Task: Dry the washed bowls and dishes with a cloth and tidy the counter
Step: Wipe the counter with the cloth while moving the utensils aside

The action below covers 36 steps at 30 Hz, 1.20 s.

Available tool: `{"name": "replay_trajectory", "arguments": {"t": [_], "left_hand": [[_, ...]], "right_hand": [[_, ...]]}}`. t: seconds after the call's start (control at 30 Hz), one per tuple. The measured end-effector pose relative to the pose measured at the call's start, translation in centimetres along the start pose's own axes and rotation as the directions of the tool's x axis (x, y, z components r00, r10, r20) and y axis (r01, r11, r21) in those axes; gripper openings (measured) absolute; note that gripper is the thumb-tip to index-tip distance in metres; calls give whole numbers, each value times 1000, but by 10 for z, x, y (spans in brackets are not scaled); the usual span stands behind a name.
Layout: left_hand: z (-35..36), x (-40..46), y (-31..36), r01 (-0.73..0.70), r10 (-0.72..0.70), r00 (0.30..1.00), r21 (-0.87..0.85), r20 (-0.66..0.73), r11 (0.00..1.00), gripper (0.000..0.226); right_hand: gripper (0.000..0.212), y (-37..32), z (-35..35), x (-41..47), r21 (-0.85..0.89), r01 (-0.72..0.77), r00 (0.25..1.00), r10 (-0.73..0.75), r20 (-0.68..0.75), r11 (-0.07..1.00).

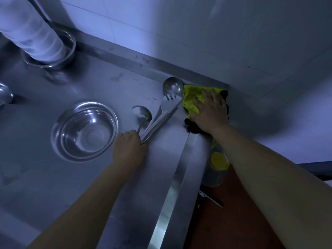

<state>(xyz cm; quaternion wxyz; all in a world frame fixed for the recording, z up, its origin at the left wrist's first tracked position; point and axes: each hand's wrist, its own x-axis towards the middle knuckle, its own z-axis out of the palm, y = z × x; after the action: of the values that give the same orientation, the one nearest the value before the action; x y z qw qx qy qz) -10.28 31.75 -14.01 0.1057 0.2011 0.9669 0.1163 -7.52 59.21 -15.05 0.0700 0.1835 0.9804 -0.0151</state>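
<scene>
A steel counter (pixel 53 186) fills the view from above, running to a tiled wall (pixel 197 24) and ending in a raised edge on the right. At the far left corner a tall stack of pale cups or bowls (pixel 30 27), blurred, stands in a shallow metal dish (pixel 69 51). Nearer, an empty steel bowl (pixel 84 131) sits upright on the counter, well apart from the stack. The person's right hand (pixel 209 113) lies flat with fingers spread, pressing a yellow cloth (pixel 192 100) against the counter's far right corner; a dark edge of the cloth shows under the wrist. The left hand (pixel 128 145) is curled around the handle ends of a bunch of utensils just right of the bowl: a pair of tongs (pixel 161 119) with a forked tip, a ladle (pixel 172 86) whose bowl touches the cloth, and a smaller spoon (pixel 142 113). Below the counter's edge, a clear container with a yellow lid (pixel 218 160) stands on a reddish floor (pixel 233 221).
</scene>
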Motion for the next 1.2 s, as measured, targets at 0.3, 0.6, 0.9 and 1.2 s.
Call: {"name": "replay_trajectory", "arguments": {"t": [0.3, 0.6, 0.9, 1.2], "left_hand": [[-19, -7, -13, 114, -97, 992, -257, 79, 960, 14], [-60, 17, -55, 119, -150, 988, -460, -32, 880, 10], [-76, 56, -123, 115, -155, 988, -623, -9, 774, 13], [-71, 80, -179, 113, -129, 992, -567, 12, 816, 25]], "right_hand": [[65, -61, -1, -83, -23, 12, 1000, -12, -2, 1000], [82, -146, 11, -164, -80, -26, 997, 32, 73, 996], [79, -138, 24, -21, 64, -268, 963, 265, 43, 961], [73, -180, 20, 62, 93, -336, 941, 337, 1, 937]]}}
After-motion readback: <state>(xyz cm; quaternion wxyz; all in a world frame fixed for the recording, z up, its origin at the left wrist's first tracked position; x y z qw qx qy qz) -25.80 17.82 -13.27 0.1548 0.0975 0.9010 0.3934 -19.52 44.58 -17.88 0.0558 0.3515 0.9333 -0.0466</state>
